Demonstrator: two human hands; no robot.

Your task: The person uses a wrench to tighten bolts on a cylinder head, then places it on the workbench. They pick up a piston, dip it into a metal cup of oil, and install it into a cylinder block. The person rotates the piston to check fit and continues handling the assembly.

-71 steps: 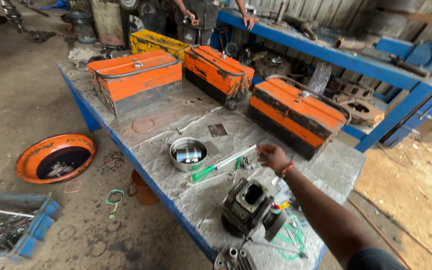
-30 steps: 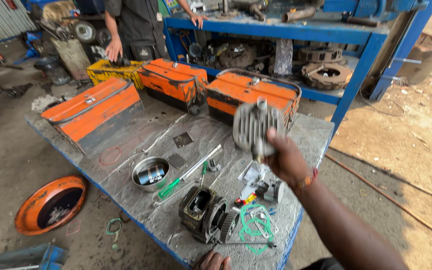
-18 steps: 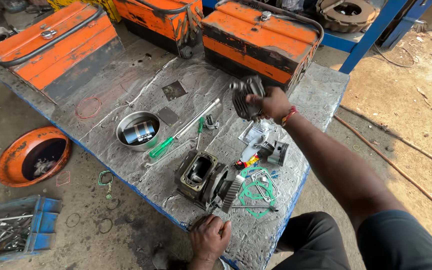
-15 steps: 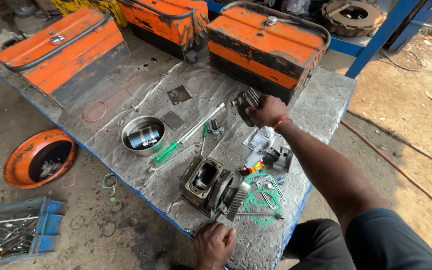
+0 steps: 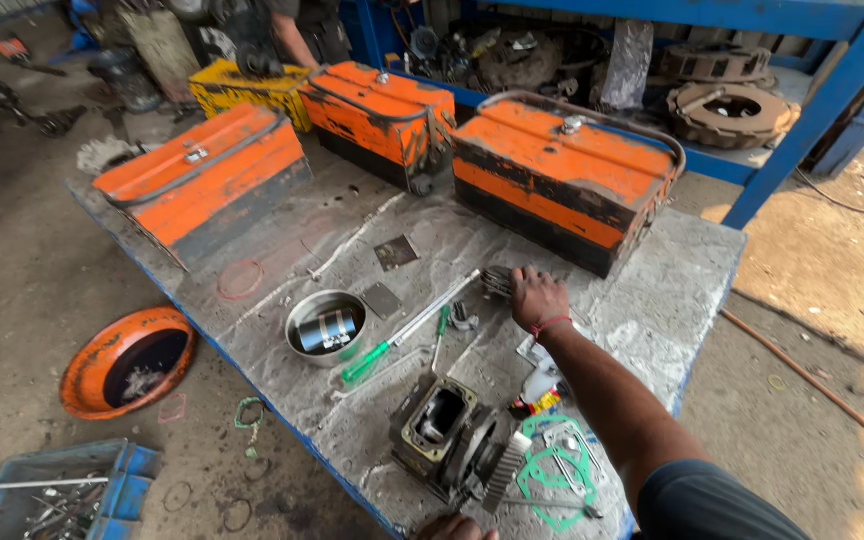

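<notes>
A finned grey metal cylinder head (image 5: 497, 281) lies on the worn sheet-metal workbench (image 5: 652, 310), just in front of the nearest orange steel toolbox (image 5: 562, 180). The right hand (image 5: 538, 298) rests over it, fingers curled down onto its near edge; whether they actually clasp the part or merely touch it cannot be told, since the hand hides most of it. The head appears set down on the bench, apart from the engine cylinder block (image 5: 447, 435), which stands near the bench's front edge with its bore open and uncovered, so the two parts are not joined. Between them lie a green-handled screwdriver (image 5: 392, 345), a long steel rod (image 5: 432, 305) and green paper gaskets (image 5: 552, 470). A shallow steel bowl holding a small cylinder part (image 5: 326, 327) sits left of these. Of the left hand (image 5: 449, 526) only the knuckles show at the bottom edge, near the block; its grip cannot be judged. An orange round pan (image 5: 127, 360) lies on the floor.
</notes>
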